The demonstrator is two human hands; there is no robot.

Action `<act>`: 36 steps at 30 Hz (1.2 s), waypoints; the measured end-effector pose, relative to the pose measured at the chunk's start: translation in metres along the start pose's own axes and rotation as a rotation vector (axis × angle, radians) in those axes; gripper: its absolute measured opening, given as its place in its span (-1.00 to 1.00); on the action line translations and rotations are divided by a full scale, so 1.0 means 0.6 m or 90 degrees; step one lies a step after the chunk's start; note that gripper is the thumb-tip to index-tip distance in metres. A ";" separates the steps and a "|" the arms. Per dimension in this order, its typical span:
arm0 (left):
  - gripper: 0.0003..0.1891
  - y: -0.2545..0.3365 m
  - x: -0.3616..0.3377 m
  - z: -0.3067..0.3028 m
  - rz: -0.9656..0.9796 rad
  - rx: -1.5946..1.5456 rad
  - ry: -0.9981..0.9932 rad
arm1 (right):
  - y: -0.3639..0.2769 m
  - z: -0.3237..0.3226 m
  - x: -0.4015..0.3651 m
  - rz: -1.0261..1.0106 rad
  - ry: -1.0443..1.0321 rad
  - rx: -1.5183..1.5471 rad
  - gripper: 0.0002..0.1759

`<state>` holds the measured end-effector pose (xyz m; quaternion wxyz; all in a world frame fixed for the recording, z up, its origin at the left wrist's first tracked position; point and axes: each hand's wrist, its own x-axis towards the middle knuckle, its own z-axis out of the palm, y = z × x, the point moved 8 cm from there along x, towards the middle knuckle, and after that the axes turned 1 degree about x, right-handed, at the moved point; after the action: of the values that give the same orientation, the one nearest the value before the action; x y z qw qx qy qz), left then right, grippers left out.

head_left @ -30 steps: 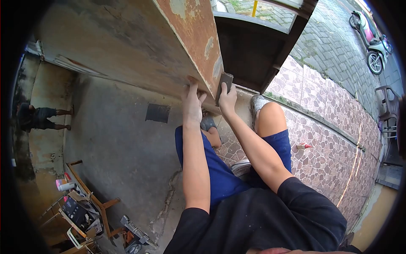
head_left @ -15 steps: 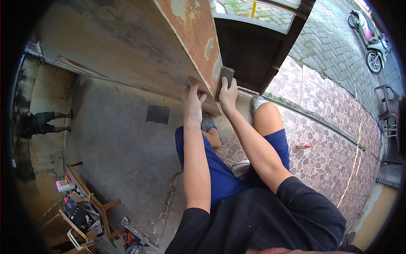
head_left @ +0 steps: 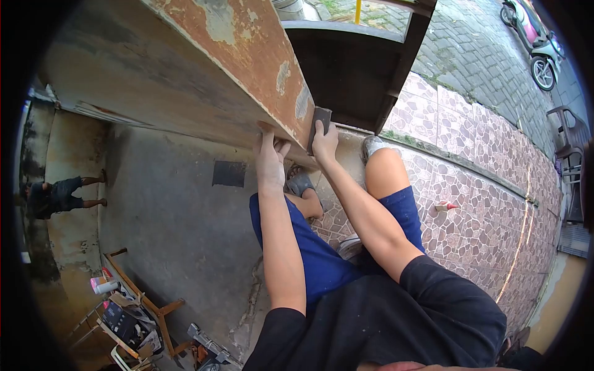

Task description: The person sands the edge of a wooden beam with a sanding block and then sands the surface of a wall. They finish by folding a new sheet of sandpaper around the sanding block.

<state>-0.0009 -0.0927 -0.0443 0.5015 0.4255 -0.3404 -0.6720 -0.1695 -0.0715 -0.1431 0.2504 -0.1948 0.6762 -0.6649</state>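
Observation:
My right hand (head_left: 325,143) is wrapped round a dark grey sanding block (head_left: 321,116), which lies flat along the right edge of the narrow end of a wall (head_left: 266,65). That end face has worn orange-brown paint with pale grey patches. My left hand (head_left: 270,166) reaches up to the wall's broad side near its lower corner, fingers apart and holding nothing, the fingertips at the surface. Pale dust covers parts of the left hand. The block's face towards the wall is hidden.
A dark panel (head_left: 346,74) stands just beyond the wall end. A red-capped bottle (head_left: 446,206) lies on the patterned tiles. Clutter sits by a wooden frame (head_left: 145,300) at lower left. Another person (head_left: 65,195) is at far left; a motorbike (head_left: 542,69) is parked top right.
The view has shifted, so the wall sits further left. The right hand and sanding block are slightly lower along the wall edge. The left hand stays near the lower corner.

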 end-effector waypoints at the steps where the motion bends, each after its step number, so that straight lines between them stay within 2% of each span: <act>1: -0.50 0.001 0.001 0.001 -0.006 0.005 0.006 | 0.004 -0.001 -0.008 -0.011 0.025 -0.042 -0.74; 2: -0.50 0.007 0.005 -0.002 -0.006 0.006 0.016 | 0.003 0.009 -0.010 -0.026 0.043 -0.083 -0.73; 3: -0.49 0.006 0.005 -0.008 -0.012 0.005 0.030 | -0.056 0.016 -0.017 -0.070 0.004 0.017 -0.74; 4: -0.49 0.002 0.008 -0.015 -0.018 0.002 0.031 | -0.149 0.007 -0.029 -0.111 -0.031 0.110 -0.74; 5: -0.43 0.000 0.015 -0.016 -0.020 0.012 -0.005 | -0.233 0.004 -0.042 -0.162 -0.059 0.116 -0.74; 7: -0.37 -0.005 0.010 -0.013 -0.023 0.018 -0.036 | -0.342 0.004 -0.067 -0.349 -0.093 0.139 -0.81; 9: -0.42 0.005 0.005 -0.008 -0.017 0.003 -0.018 | -0.351 0.005 -0.073 -0.422 -0.052 0.143 -0.81; 11: -0.45 0.003 0.014 -0.013 -0.034 0.020 -0.011 | -0.272 0.006 -0.048 -0.309 -0.018 0.106 -0.84; 13: -0.38 -0.001 0.009 -0.011 -0.011 0.001 -0.017 | -0.103 0.004 -0.001 -0.132 0.007 0.021 -0.74; 15: -0.36 -0.003 0.008 -0.005 -0.012 0.007 -0.033 | -0.002 0.005 0.006 -0.059 0.009 -0.049 -0.71; 16: -0.37 0.000 0.003 -0.001 -0.015 0.011 -0.012 | -0.038 0.003 -0.001 -0.059 0.012 -0.045 -0.71; 18: -0.37 0.006 0.005 -0.010 -0.019 0.014 0.016 | -0.150 0.005 -0.023 -0.159 -0.028 0.077 -0.74; 21: -0.47 -0.009 0.011 -0.014 -0.022 0.025 -0.022 | -0.328 0.007 -0.062 -0.333 -0.099 0.141 -0.81; 24: -0.41 -0.007 0.012 -0.014 -0.030 0.024 -0.022 | -0.328 0.005 -0.061 -0.409 -0.034 0.123 -0.83; 25: -0.37 -0.008 0.013 -0.017 -0.021 0.021 -0.001 | -0.269 0.010 -0.038 -0.311 -0.015 0.127 -0.78; 27: -0.34 -0.011 0.010 -0.019 -0.017 0.022 0.021 | -0.096 0.007 0.014 -0.129 0.014 0.000 -0.70; 29: -0.45 -0.005 0.010 -0.013 -0.013 -0.003 0.010 | 0.071 0.012 0.024 -0.026 0.052 -0.127 -0.65; 30: -0.45 0.000 0.005 -0.007 -0.014 0.006 0.007 | 0.050 0.008 0.014 -0.020 0.057 -0.121 -0.65; 32: -0.45 0.012 -0.001 0.001 -0.008 0.003 0.038 | -0.067 0.006 -0.017 -0.056 0.019 -0.004 -0.68; 33: -0.45 0.005 0.003 -0.002 -0.019 0.016 0.030 | -0.136 0.005 -0.028 -0.156 0.032 0.022 -0.71; 35: -0.39 -0.001 0.014 -0.014 0.011 0.033 -0.002 | -0.286 0.001 -0.066 -0.255 -0.017 0.130 -0.85; 36: -0.39 -0.005 0.013 -0.018 0.002 0.041 -0.004 | -0.331 -0.001 -0.085 -0.322 -0.045 0.149 -0.85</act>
<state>0.0067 -0.0996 -0.0532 0.4875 0.4387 -0.3640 -0.6614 -0.1431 -0.0489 0.0591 0.1211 -0.3503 0.5154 -0.7727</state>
